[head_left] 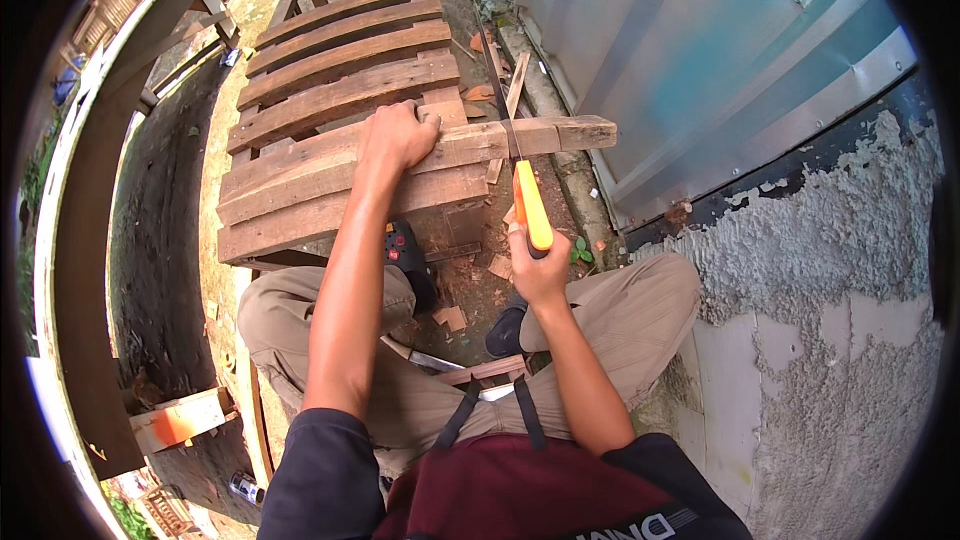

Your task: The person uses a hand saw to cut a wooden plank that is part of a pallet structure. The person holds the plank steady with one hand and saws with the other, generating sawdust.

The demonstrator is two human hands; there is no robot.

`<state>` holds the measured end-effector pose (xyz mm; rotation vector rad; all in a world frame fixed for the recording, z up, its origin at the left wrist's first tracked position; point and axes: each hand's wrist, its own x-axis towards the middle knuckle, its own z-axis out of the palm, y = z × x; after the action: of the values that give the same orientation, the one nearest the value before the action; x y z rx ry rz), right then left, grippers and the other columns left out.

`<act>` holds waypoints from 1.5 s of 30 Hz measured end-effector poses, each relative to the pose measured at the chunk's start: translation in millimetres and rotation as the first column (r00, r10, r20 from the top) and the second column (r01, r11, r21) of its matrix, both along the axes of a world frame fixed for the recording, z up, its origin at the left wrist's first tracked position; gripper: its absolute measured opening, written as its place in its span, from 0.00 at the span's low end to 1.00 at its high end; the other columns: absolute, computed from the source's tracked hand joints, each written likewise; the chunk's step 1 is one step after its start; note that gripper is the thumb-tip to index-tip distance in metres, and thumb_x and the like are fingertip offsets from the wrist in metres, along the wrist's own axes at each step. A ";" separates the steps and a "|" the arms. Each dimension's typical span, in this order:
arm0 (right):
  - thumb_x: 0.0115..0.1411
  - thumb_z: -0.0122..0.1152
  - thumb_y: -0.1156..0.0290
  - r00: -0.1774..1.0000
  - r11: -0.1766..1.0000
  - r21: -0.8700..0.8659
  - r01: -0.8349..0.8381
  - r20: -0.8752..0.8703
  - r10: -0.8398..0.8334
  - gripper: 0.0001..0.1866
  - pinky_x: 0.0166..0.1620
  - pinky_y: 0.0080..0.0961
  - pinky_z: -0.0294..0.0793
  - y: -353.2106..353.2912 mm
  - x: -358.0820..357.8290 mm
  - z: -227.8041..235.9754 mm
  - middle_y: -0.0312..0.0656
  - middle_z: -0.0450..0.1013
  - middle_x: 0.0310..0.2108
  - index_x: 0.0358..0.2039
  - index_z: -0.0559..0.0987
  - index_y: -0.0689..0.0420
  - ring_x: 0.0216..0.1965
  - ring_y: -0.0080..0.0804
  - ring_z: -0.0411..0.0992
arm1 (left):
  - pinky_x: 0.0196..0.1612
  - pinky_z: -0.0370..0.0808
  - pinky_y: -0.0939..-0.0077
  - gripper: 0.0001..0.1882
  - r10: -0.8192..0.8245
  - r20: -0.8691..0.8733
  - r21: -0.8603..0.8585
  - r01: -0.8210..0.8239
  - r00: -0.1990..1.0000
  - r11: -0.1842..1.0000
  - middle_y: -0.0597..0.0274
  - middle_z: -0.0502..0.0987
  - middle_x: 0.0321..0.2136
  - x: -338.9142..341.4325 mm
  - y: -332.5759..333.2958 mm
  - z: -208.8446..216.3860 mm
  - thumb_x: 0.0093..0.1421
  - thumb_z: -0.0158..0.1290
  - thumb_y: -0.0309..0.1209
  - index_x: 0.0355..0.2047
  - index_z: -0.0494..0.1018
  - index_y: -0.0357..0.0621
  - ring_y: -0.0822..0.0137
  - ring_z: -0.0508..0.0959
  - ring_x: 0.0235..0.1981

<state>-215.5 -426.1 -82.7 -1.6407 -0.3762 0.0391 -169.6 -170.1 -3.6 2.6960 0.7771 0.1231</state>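
A wooden beam lies across the near end of a slatted wooden bench, its right end jutting past the bench. My left hand presses on the beam, fingers curled over its far edge. In my right hand is the handle of a handsaw with a yellow and orange grip. The saw's blade stands against the jutting part of the beam, pointing away from me. A thin dark line shows on the wood just right of the blade. How deep the blade sits in the wood I cannot tell.
A corrugated metal sheet and a rough plastered wall rise close on the right. Wood scraps litter the ground between my legs. A dark wooden frame stands along the left, with a can near it.
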 end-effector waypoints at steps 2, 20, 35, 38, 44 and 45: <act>0.60 0.62 0.74 0.997 0.998 0.043 -0.054 0.049 0.052 0.10 0.24 0.30 0.66 -3.8 2.5 -21.0 0.41 0.70 0.16 0.25 0.75 0.64 0.16 0.26 0.68 | 0.60 0.72 0.53 0.29 0.007 0.011 0.020 -0.007 1.000 1.000 0.35 0.80 0.48 -0.6 0.6 1.9 0.61 0.50 0.49 0.47 0.79 0.32 0.41 0.78 0.54; 0.60 0.59 0.79 0.958 0.970 -0.235 -0.064 0.258 0.126 0.05 0.21 0.34 0.68 -137.6 -117.2 -30.3 0.45 0.69 0.18 0.27 0.76 0.65 0.15 0.42 0.70 | 0.63 0.68 0.53 0.32 -0.052 0.011 -0.010 0.052 0.999 0.999 0.33 0.75 0.54 10.8 18.7 -19.4 0.62 0.48 0.47 0.52 0.73 0.26 0.41 0.74 0.58; 0.57 0.64 0.72 0.995 0.997 0.073 0.020 0.093 -0.027 0.08 0.27 0.37 0.72 -0.9 8.3 7.8 0.53 0.72 0.18 0.27 0.76 0.64 0.21 0.49 0.76 | 0.63 0.69 0.55 0.32 -0.037 -0.006 0.005 0.037 0.999 0.999 0.36 0.76 0.54 15.1 12.9 -14.3 0.61 0.48 0.46 0.56 0.73 0.31 0.45 0.74 0.59; 0.56 0.65 0.71 0.999 0.997 0.072 -0.002 0.051 -0.002 0.09 0.28 0.38 0.73 -5.8 2.6 7.9 0.53 0.73 0.19 0.27 0.76 0.64 0.23 0.51 0.77 | 0.62 0.69 0.55 0.31 -0.058 -0.007 -0.011 0.057 0.998 0.998 0.37 0.76 0.54 11.8 15.6 -15.5 0.61 0.49 0.45 0.56 0.73 0.31 0.45 0.75 0.59; 0.51 0.66 0.76 0.990 0.992 -0.090 -0.091 0.097 0.100 0.05 0.27 0.35 0.76 -116.0 -113.3 -12.9 0.47 0.76 0.21 0.26 0.78 0.61 0.22 0.46 0.78 | 0.63 0.69 0.56 0.31 -0.037 -0.012 0.003 0.037 0.999 0.999 0.36 0.76 0.55 7.8 7.7 -11.2 0.61 0.49 0.45 0.55 0.73 0.31 0.44 0.74 0.59; 0.50 0.64 0.78 0.991 0.982 -0.173 -0.073 0.100 0.091 0.04 0.26 0.35 0.76 -142.1 -132.7 -10.1 0.47 0.76 0.21 0.27 0.78 0.62 0.21 0.44 0.78 | 0.63 0.69 0.56 0.31 -0.011 -0.011 0.011 0.011 1.000 1.000 0.36 0.76 0.55 5.1 5.8 -9.0 0.60 0.49 0.45 0.56 0.73 0.33 0.44 0.75 0.59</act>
<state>-348.2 -568.2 -92.8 -1.7992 -0.5355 0.0454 -164.5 -164.3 -12.6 2.7135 0.7675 0.1102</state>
